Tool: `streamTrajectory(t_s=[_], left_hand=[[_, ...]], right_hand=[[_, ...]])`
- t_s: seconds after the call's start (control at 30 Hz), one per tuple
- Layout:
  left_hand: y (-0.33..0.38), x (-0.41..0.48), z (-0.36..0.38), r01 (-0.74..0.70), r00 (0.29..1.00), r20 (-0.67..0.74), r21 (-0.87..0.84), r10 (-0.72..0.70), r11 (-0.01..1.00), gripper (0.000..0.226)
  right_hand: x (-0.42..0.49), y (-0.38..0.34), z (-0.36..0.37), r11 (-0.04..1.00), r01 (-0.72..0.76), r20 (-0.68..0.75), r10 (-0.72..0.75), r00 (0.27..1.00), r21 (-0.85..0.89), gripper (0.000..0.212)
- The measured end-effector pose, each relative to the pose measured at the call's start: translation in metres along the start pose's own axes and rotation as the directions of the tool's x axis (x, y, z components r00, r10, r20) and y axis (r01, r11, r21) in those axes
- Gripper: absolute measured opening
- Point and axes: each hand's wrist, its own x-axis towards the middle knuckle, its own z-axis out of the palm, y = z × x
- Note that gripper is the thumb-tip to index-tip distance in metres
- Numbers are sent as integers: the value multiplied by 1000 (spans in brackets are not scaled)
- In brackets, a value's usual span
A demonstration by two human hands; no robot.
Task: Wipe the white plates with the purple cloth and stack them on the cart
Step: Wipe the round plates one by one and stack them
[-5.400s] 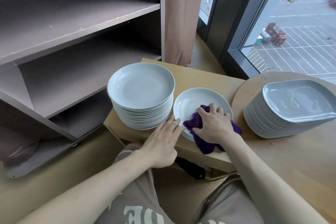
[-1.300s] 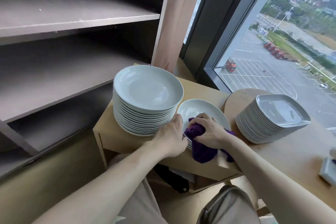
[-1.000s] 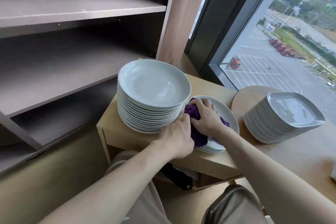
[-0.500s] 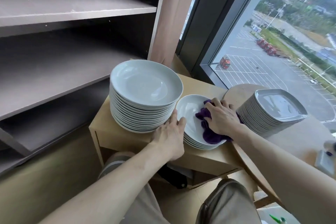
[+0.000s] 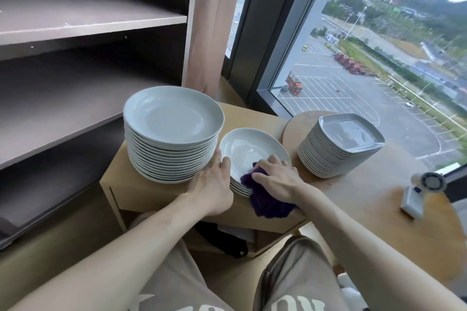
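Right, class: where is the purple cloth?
Head view, centre: the purple cloth sits under the right hand, on the near rim of the short white plate stack.
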Motion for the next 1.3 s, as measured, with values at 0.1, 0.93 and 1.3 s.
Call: streamTrajectory(t_s=[0.1, 0.93, 1.3], left_hand=[[0, 0, -1, 3, 1000, -17, -44, -4, 999, 44], [-1, 6, 0, 7, 999, 53, -16, -6, 1000, 92], [-3, 3, -2, -5, 1000, 11, 174, 3, 985, 53]], right_hand=[[-1, -15, 6, 997, 16, -3, -15, 1000, 70, 31], [89, -43, 35, 999, -39, -397, 35, 917, 0, 46], [74, -17, 17, 963, -234, -386, 168, 907, -131, 44]])
